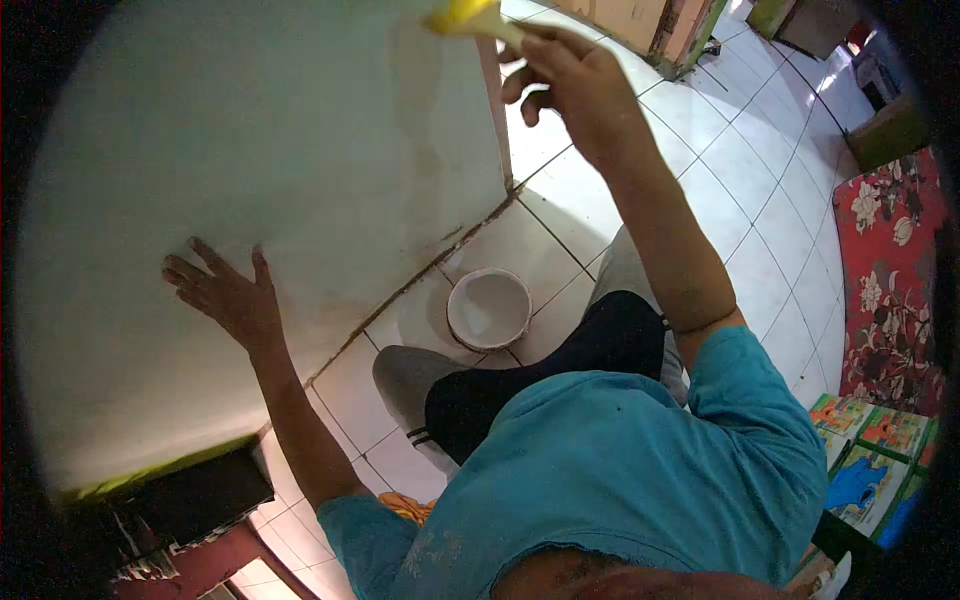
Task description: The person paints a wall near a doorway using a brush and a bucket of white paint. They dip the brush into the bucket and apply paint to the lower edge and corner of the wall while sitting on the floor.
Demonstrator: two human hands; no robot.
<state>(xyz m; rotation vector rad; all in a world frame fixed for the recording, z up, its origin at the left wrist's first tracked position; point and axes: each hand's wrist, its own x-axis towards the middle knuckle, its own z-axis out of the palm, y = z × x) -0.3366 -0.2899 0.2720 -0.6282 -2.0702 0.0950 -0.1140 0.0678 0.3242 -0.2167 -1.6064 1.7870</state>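
My right hand (pixel 581 94) is raised at the top and grips the pale handle of what looks like a paintbrush (pixel 480 22) with a bright yellow part. Its head is against or very near a pale green wall (pixel 322 150), partly cut off by the picture's upper edge. A darker, damp-looking streak runs down the wall below it. Lower on the left, my left hand (pixel 229 300) rests on the wall with its fingers spread and holds nothing. On the floor by my knees stands a round white bucket (pixel 489 309); whitish content shows inside.
White floor tiles (pixel 720 165) surround my folded legs. A red floral mat or cushion (pixel 889 277) lies at the right, above a colourful printed mat (pixel 862 480). A dark piece of furniture (pixel 202 495) stands at lower left. The wall ends at a corner near the top middle.
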